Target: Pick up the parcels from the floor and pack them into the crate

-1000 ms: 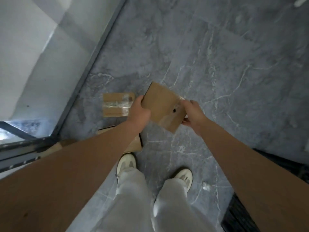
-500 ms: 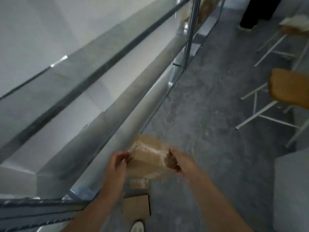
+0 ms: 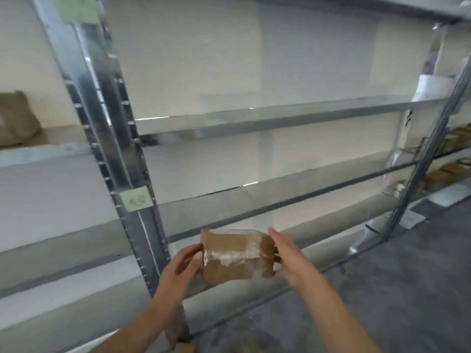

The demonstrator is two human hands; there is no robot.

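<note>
The left hand [image 3: 182, 266] and right hand [image 3: 289, 261] gripped the parcel [image 3: 234, 261] by its side edges, raised higher than earlier, before the rack's [image 3: 109, 138] open bay.

One head-worn camera faces forward and slightly down, close to the metal shelving [image 3: 254, 121] filling the frame; the parcel [image 3: 235, 256] sits near, lower centre, floor [image 3: 407, 289] lower right.

holding the brown parcel [image 3: 234, 261] between both hands, left hand [image 3: 182, 266] on its left edge, right hand [image 3: 289, 258] gripping the right one. Whitish tape strip [image 3: 229, 257] runs across the front. Metal shelving [image 3: 254, 118] is right ahead, grey floor [image 3: 395, 289] on my right, and there are blurry brown packages [image 3: 456, 138] on the far-right shelves
</note>
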